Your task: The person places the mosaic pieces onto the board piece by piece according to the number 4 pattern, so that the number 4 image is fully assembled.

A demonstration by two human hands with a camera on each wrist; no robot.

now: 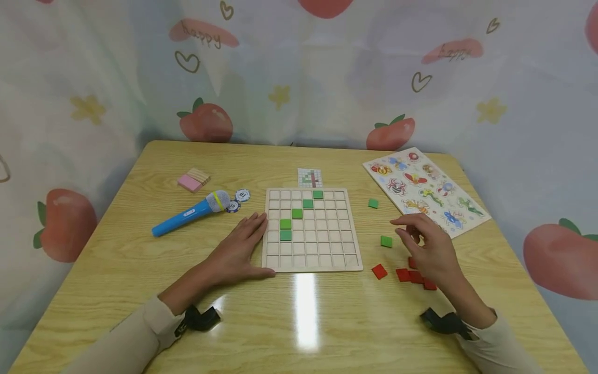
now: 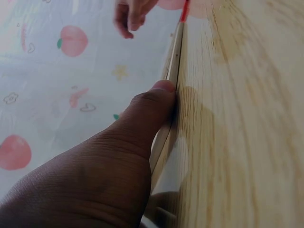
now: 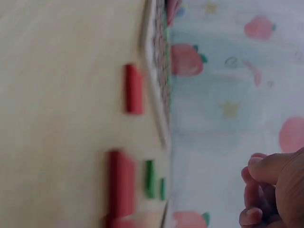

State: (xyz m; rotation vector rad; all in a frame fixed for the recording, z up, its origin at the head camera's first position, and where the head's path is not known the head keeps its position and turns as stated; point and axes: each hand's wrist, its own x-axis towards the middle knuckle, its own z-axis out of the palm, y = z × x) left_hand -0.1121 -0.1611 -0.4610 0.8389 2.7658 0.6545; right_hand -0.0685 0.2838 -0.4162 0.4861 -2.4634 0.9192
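Left hand (image 1: 235, 252) flat, fingers straight, pressing left edge of square wooden grid board (image 1: 312, 262), right hand (image 1: 427, 246) loosely curled, holding nothing, above red square tiles (image 1: 411, 275) near worktop's right edge, green square tile (image 1: 386, 241) just beside.

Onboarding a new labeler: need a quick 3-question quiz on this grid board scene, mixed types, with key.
1. True or false: the left hand rests against the grid board.
2. How many green tiles sit in the board's cells? A) three B) five C) seven
3. Fill in: the loose tiles nearest the right hand are coloured ____.

Key
1. True: it lies flat on the table, thumb at the board's near left edge.
2. B: five green tiles, running in a diagonal.
3. Red: the red tiles lie just under and beside that hand.
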